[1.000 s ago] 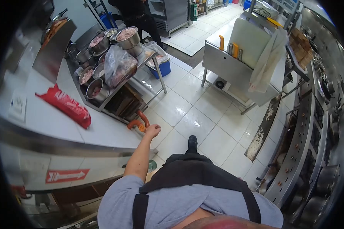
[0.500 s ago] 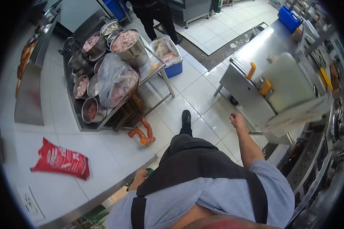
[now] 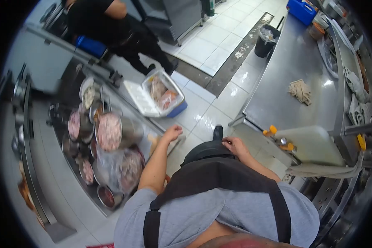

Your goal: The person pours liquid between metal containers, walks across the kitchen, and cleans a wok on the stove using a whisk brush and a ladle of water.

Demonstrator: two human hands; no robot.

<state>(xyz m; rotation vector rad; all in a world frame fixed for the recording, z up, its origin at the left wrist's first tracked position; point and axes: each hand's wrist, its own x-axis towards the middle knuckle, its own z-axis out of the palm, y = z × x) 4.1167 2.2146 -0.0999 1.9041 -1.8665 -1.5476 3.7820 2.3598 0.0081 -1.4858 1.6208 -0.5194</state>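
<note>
Head view: open cooler (image 3: 177,110) beyond left hand (image 3: 173,133), clear of fingers.

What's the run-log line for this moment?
left hand: near open cooler | right hand: at apron | meat pot: left table | crumpled cloth: steel counter

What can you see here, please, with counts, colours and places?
Cooler: one, white and blue, ahead
Pots: several, silver, left
Plastic bag: one, clear, beside pots
Counter: one, silver, right
Jug: one, blue, counter's far end
Cloth: one, beige, on counter
Cutting board: one, pale, counter's near end
Handles: several, orange, by board
Bin: one, black, left of counter
Co-worker: one, black-clad, upper left
Apron: one, black, worn
Shoe: one, black, ahead
Left hand: one, bare, ahead
Right hand: one, bare, by apron
</note>
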